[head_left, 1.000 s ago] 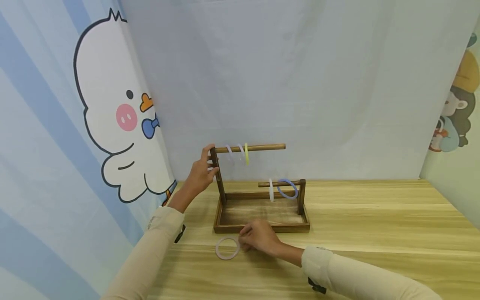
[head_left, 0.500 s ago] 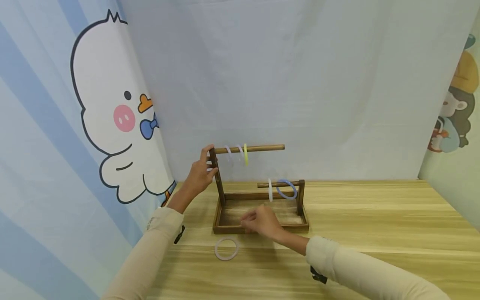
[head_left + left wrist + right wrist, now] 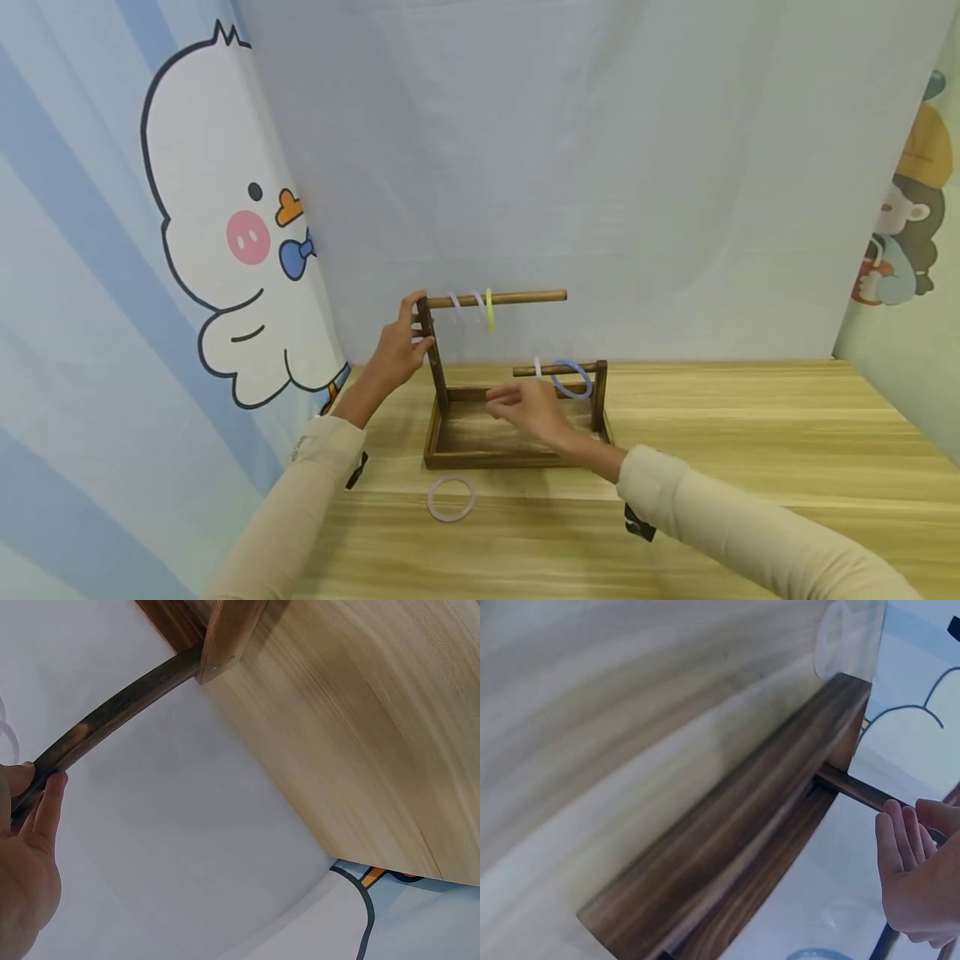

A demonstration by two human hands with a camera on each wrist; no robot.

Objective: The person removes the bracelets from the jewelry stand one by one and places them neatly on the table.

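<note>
Counting one two-armed dark brown wooden rack [image 3: 480, 460] standing on one light wood-grained table [image 3: 750, 442]. Finding three thin rings on the upper wooden bar [image 3: 532, 296]: two pale lilac translucent rings [image 3: 455, 310] and one yellow ring [image 3: 491, 311]. Finding two on the lower wooden bar [image 3: 522, 371]: one white ring [image 3: 537, 367], partly hidden, and one blue ring [image 3: 590, 384]. Seeing one pale pinkish ring [image 3: 451, 519] lying flat on the table before the rack, bringing the ring count to six. With the left hand [image 3: 397, 350], gripping the tall wooden post [image 3: 437, 367] near its top, thumb and fingers on opposite sides. With the right hand [image 3: 528, 408], hovering above the rack's tray [image 3: 468, 425], fingers nearly straight, thumb close to fingertips; being unable to tell whether pinching anything.
</note>
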